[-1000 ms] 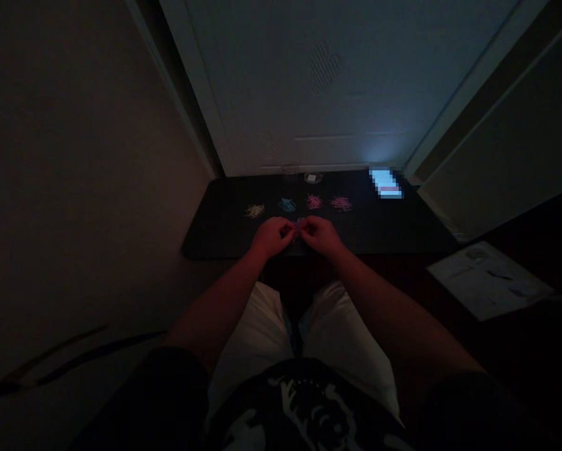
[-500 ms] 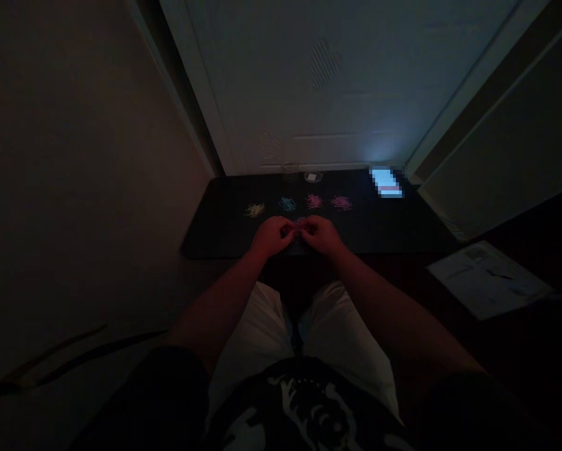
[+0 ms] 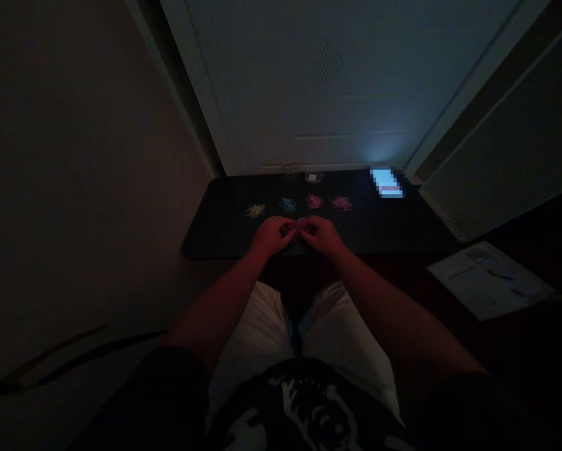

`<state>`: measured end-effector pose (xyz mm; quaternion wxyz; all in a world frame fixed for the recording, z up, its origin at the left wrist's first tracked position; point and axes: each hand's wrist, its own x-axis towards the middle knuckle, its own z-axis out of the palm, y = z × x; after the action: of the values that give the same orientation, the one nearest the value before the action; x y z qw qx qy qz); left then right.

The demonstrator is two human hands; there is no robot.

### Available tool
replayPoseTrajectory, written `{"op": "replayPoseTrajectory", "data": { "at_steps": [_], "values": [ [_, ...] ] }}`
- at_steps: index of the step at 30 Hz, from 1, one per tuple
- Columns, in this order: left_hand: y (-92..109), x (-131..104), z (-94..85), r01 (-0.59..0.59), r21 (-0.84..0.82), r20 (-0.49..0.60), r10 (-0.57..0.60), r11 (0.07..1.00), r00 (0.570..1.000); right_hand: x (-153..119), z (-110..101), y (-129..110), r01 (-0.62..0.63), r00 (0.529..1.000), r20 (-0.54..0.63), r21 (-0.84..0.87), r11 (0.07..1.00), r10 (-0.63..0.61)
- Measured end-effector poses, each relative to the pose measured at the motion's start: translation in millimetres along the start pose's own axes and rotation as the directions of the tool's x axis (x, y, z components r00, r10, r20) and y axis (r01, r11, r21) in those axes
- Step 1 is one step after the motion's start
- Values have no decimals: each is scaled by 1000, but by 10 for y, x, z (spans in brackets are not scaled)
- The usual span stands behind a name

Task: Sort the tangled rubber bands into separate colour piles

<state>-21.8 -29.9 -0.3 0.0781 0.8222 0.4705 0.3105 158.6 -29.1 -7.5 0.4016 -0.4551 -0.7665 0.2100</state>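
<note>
My left hand (image 3: 274, 235) and my right hand (image 3: 320, 234) meet near the front edge of the dark table. Their fingers and thumbs are curled inward around a small bunch of thin purple sticks (image 3: 301, 222), mostly hidden between them. Just beyond the hands lie loose piles of similar thin sticks: a yellowish pile (image 3: 255, 210) at the left, a blue pile (image 3: 287, 203), a pink pile (image 3: 314, 201) and a magenta pile (image 3: 341, 203) at the right. The dim light blurs the fingertips.
Along the back of the table (image 3: 210, 219) stand a clear container (image 3: 290, 172) and a shallow clear dish or lid (image 3: 313, 177) with a white label. A glowing, pixelated screen (image 3: 386, 181) lies at the back right. A white door (image 3: 271, 75) rises behind; a pale sheet (image 3: 490, 279) lies lower right.
My fingers have shifted slightly, with a little more of the purple sticks showing between them. The piles and the other objects stay in place.
</note>
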Motion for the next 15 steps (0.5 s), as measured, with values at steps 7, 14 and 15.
{"op": "replayPoseTrajectory", "data": {
  "at_steps": [7,14,15],
  "values": [
    [-4,14,-11,20,-3,27,-20,1000,999,3,-7,0,23,1000,18,-27,999,-22],
    [-9,13,1,20,-6,24,-20,1000,1000,-1,-9,-12,22,1000,15,-17,1000,-21],
    [-10,12,3,20,-5,24,-19,1000,1000,-1,-9,-13,25,1000,17,-16,1000,-25]
  ]
}}
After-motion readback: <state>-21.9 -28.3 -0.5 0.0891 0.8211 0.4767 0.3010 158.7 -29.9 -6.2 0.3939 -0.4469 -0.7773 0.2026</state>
